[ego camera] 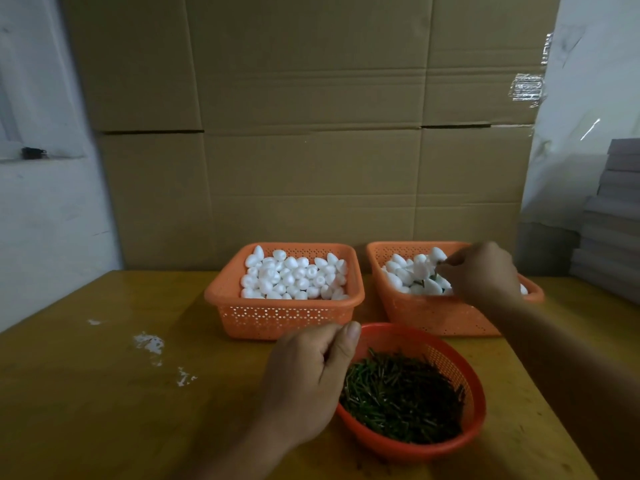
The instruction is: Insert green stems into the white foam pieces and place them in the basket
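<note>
Foam piece in hand: a white egg-shaped foam piece sits at the fingertips of the right hand, raised just over the pile in the right basket; a dark sliver at the fingertips looks like its green stem, though it is too small to be sure.
Right grip: fingers curled in a pinch at the stem end of that piece, so it is grasping the piece rather than released.
Step in hand: by my reading, setting a finished piece into the right basket.
How to do it well: lower it onto the pile before letting go, and hold by the stem so the soft foam is not dented; a drop from height could bounce it out over the rim.
Left grip: the left hand hovers at the near-left rim of the round bowl, thumb against curled fingers; whether it pinches a stem I cannot tell.
Green stems: a loose heap of short, thin dark-green sticks fills the round bowl, lying every way.
Unworked foam: the left basket is heaped with plain white pieces, no green showing.
Finished pile: the right basket's pieces show bits of green between them.
Counter: yellow-brown counter with white crumbs to the left; a cardboard sheet stands behind.
</note>
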The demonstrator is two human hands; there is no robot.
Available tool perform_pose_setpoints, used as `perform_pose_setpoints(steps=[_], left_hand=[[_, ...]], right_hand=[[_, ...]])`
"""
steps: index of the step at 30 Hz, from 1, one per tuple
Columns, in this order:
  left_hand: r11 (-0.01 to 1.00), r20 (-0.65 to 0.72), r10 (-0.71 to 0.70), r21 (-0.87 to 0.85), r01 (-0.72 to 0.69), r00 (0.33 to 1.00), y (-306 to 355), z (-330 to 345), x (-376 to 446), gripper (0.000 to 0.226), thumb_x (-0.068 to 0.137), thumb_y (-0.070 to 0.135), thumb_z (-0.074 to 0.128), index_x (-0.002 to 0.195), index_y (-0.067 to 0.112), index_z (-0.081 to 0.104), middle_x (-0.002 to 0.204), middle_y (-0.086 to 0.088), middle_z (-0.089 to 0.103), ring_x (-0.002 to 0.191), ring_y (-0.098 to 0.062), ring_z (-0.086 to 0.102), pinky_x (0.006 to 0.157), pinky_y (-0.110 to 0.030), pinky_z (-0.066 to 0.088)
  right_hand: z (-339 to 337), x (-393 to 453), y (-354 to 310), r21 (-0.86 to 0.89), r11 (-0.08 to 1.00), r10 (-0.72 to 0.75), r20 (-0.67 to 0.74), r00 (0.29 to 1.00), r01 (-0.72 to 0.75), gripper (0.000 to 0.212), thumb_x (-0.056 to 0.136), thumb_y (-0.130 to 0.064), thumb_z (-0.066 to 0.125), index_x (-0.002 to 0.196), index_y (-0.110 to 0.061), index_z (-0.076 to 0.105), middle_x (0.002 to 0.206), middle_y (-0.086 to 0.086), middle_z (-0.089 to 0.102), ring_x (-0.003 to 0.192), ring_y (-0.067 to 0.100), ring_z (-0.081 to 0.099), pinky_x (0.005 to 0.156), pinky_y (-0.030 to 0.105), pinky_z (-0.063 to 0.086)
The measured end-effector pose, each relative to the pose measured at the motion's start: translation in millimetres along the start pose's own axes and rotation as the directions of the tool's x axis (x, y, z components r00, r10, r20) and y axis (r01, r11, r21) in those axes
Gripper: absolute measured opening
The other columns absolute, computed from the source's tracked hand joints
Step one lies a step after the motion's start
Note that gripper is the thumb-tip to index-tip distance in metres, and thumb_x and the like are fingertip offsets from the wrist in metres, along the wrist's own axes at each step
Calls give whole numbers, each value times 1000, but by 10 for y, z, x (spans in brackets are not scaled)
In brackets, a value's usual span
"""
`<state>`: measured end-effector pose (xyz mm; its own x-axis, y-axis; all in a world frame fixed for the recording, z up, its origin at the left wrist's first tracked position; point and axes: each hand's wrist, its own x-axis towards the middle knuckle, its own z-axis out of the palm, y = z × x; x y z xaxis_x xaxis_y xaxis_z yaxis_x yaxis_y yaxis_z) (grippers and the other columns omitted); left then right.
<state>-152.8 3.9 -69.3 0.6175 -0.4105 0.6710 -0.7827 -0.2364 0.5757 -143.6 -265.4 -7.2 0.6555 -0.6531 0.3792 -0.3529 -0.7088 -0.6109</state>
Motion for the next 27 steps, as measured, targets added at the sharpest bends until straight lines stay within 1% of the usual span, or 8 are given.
perform_pose_setpoints(steps=[4,11,15,19,20,22,24,27], left_hand=[[1000,11,-3,19,3,1000,-5,-14,0,60,97,59,34,70,14,64,53,5,48,53,-18,54,55,-46,45],[998,18,26,61,-27,1000,-7,-16,3,52,99,59,34,58,27,44,51,10,43,49,-12,46,48,-39,39],[998,25,30,62,-32,999,-12,-17,9,56,98,60,34,60,23,48,52,6,47,49,-15,49,49,-43,40],[997,27,31,72,-33,999,-8,-17,15,48,98,56,37,58,31,39,51,8,43,48,-13,46,46,-40,39],[997,35,26,76,-29,999,-12,-18,12,46,98,55,39,58,31,40,51,9,43,48,-14,46,46,-39,39],[995,49,17,101,-22,999,-38,-12,4,41,96,51,49,62,29,47,50,10,45,48,-13,47,43,-33,37],[992,60,-3,122,-5,998,-67,-5,2,33,92,42,63,65,27,52,49,12,46,46,-10,45,43,-22,31],[990,51,-50,132,43,997,-71,-34,39,29,87,30,74,68,32,52,52,14,49,50,-8,46,50,-15,32]], right_hand=[[61,82,-97,-123,990,76,51,996,-69,16,84,-27,64,76,-13,68,76,9,66,77,28,64,88,45,54],[46,70,-199,-261,963,111,138,984,-72,23,81,-25,70,70,-19,50,81,9,65,86,30,66,93,50,53],[-8,25,-155,-220,975,37,69,997,-21,25,88,-17,59,64,-12,55,66,8,59,68,27,61,69,36,45],[-107,-276,-176,-54,982,-183,-13,983,182,40,89,-5,53,50,-10,52,49,4,48,46,19,41,52,29,34],[-124,-390,-193,-5,970,-243,-20,970,243,36,89,-3,53,55,-11,60,52,5,56,46,18,46,51,28,36],[-142,-651,-230,117,952,-284,-14,959,284,25,90,-4,55,89,-14,77,71,4,72,49,10,54,50,25,38],[-132,-895,-257,234,931,-296,32,955,281,34,90,-5,55,115,-21,72,75,1,75,44,6,55,46,19,37],[-85,-1127,-237,282,912,-346,132,929,299,47,89,-5,59,128,-31,61,77,-6,75,52,1,61,46,16,40]])
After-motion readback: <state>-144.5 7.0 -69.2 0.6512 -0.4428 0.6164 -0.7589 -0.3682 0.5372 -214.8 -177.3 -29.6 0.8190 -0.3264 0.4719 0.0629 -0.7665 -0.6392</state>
